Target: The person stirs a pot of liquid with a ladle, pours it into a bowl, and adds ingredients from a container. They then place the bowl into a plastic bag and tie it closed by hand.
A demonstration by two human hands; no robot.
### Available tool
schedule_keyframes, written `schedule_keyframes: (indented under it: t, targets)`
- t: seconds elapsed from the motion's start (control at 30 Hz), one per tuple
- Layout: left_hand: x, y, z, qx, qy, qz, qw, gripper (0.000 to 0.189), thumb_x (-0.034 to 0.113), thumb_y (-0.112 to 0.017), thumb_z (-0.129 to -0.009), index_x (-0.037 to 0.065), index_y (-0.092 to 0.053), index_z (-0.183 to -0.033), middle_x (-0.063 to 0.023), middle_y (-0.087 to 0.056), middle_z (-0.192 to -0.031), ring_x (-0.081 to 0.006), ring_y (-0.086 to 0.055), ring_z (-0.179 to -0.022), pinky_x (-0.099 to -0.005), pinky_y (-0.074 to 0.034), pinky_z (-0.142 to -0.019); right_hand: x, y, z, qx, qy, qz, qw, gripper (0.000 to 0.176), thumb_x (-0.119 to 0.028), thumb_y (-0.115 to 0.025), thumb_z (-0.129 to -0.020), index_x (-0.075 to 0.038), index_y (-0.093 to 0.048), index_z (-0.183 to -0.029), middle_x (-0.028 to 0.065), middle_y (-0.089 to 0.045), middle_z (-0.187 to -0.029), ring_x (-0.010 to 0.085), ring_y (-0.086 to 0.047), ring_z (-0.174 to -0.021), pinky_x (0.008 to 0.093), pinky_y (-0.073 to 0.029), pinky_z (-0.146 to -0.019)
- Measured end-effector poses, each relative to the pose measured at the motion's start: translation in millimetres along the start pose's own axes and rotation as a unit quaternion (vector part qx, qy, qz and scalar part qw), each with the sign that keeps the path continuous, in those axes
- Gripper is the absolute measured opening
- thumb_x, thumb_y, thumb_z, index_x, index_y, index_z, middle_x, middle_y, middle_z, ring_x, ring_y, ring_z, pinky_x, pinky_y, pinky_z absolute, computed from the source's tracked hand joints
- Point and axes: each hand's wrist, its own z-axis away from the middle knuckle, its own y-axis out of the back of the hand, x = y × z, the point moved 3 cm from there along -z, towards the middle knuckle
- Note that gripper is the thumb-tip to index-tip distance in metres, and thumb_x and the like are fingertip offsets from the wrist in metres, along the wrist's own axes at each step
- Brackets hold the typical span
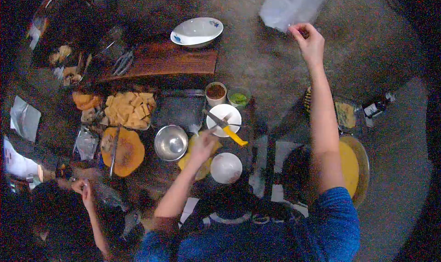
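Note:
My right hand (310, 42) is stretched far forward, thumb and finger pinching the lower edge of a clear plastic bag (294, 7). My left hand (203, 147), smeared by motion, is over the low work surface beside a small white plate (215, 112). A yellow-handled knife (235, 137) lies across that plate, its handle sticking out over the rim. Beneath my left hand is something yellow and flat (202, 172), partly covered by my wrist. A white bowl (226, 168) and a shiny metal bowl (171, 143) stand on either side of my left forearm.
Left of centre are a pile of cut yellowish pieces (131, 110) and a round board (128, 154) with a long knife. Two cups (216, 93) hold brown and green contents. On my right stand a large yellow-filled basin (363, 170) and dark bottle (376, 108). Another person's hand (85, 189) is lower left.

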Motion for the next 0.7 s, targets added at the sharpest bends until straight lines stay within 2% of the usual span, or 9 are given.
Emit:
schedule_keyframes:
  t: [0.2, 0.27, 0.3, 0.37, 0.47, 0.5, 0.53, 0.63, 0.7]
  targets:
    - [91, -18, -43, 0.027, -0.225, 0.088, 0.970, 0.038, 0.026, -0.054, -0.080, 0.004, -0.047, -0.110, -0.0090, -0.052, -0.102, -0.0198, -0.051, -0.094, -0.0286, -0.043, -0.075, -17, -25, 82, -0.136, 0.233, 0.101, 0.958, 0.025, -0.010, -0.058, -0.066, -0.006, -0.054, -0.091, 0.0124, -0.056, -0.088, 0.0297, -0.054, -0.082, 0.0380, -0.045, -0.069]
    - [120, -24, -45, 0.053, -0.269, 0.142, 0.951, 0.046, 0.017, -0.059, -0.077, 0.000, -0.041, -0.115, -0.0114, -0.045, -0.114, -0.0181, -0.047, -0.102, -0.0295, -0.041, -0.083, -68, -29, 140, -0.321, 0.155, 0.162, 0.920, 0.017, -0.009, -0.052, -0.067, -0.006, -0.054, -0.084, 0.0128, -0.056, -0.085, 0.0278, -0.055, -0.081, 0.0380, -0.047, -0.063]
    - [122, -30, -49, 0.058, -0.253, 0.132, 0.957, 0.051, 0.019, -0.062, -0.074, 0.000, -0.040, -0.116, -0.0120, -0.043, -0.115, -0.0186, -0.046, -0.103, -0.0301, -0.042, -0.082, -62, -42, 184, -0.275, 0.174, 0.094, 0.941, 0.013, -0.007, -0.051, -0.065, -0.006, -0.056, -0.077, 0.0132, -0.057, -0.079, 0.0271, -0.058, -0.075, 0.0381, -0.048, -0.058]
    - [122, -41, -48, 0.111, -0.247, 0.059, 0.961, 0.057, 0.025, -0.066, -0.070, 0.002, -0.041, -0.116, -0.0111, -0.048, -0.107, -0.0174, -0.050, -0.096, -0.0291, -0.046, -0.074, -96, -41, 247, -0.326, 0.164, 0.045, 0.930, 0.007, -0.009, -0.052, -0.065, -0.004, -0.057, -0.067, 0.0134, -0.056, -0.064, 0.0281, -0.058, -0.056, 0.0389, -0.047, -0.048]
    - [78, -64, -48, 0.048, -0.188, 0.141, 0.971, 0.037, 0.020, -0.060, -0.074, 0.002, -0.048, -0.105, -0.0085, -0.055, -0.088, -0.0142, -0.056, -0.072, -0.0268, -0.045, -0.063, -117, -39, 325, -0.501, 0.085, 0.048, 0.860, 0.015, -0.022, -0.055, -0.073, -0.007, -0.051, -0.072, 0.0097, -0.054, -0.072, 0.0254, -0.056, -0.067, 0.0376, -0.047, -0.056]
    - [85, -63, -31, 0.061, -0.151, 0.155, 0.974, 0.027, 0.017, -0.056, -0.077, 0.002, -0.051, -0.099, -0.0038, -0.056, -0.074, -0.0095, -0.053, -0.058, -0.0224, -0.043, -0.056, -131, -26, 336, -0.446, 0.133, -0.011, 0.885, 0.014, -0.021, -0.056, -0.072, -0.007, -0.052, -0.073, 0.0093, -0.054, -0.072, 0.0249, -0.057, -0.067, 0.0374, -0.048, -0.057]
    - [74, -64, -23, 0.072, -0.136, 0.175, 0.973, 0.025, 0.016, -0.055, -0.078, 0.003, -0.051, -0.099, -0.0033, -0.055, -0.073, -0.0087, -0.052, -0.059, -0.0215, -0.042, -0.055, -142, -14, 341, -0.385, 0.179, -0.069, 0.903, 0.014, -0.021, -0.056, -0.072, -0.008, -0.053, -0.075, 0.0089, -0.055, -0.072, 0.0243, -0.057, -0.067, 0.0372, -0.048, -0.057]
    - [41, -63, 5, 0.103, -0.076, 0.212, 0.969, 0.019, 0.015, -0.052, -0.081, 0.004, -0.053, -0.096, -0.0014, -0.055, -0.072, -0.0066, -0.050, -0.060, -0.0188, -0.039, -0.053, -147, 29, 318, -0.387, 0.161, -0.162, 0.893, 0.018, -0.021, -0.059, -0.071, -0.007, -0.056, -0.082, 0.0085, -0.055, -0.072, 0.0236, -0.057, -0.066, 0.0358, -0.048, -0.057]
    - [39, -57, 34, 0.127, -0.020, 0.209, 0.969, 0.016, 0.014, -0.050, -0.082, 0.005, -0.054, -0.095, 0.0001, -0.055, -0.072, -0.0053, -0.048, -0.060, -0.0175, -0.037, -0.051, -121, 42, 285, -0.368, 0.052, -0.148, 0.916, 0.026, -0.022, -0.063, -0.069, -0.006, -0.056, -0.087, 0.0078, -0.056, -0.077, 0.0229, -0.057, -0.064, 0.0336, -0.047, -0.058]
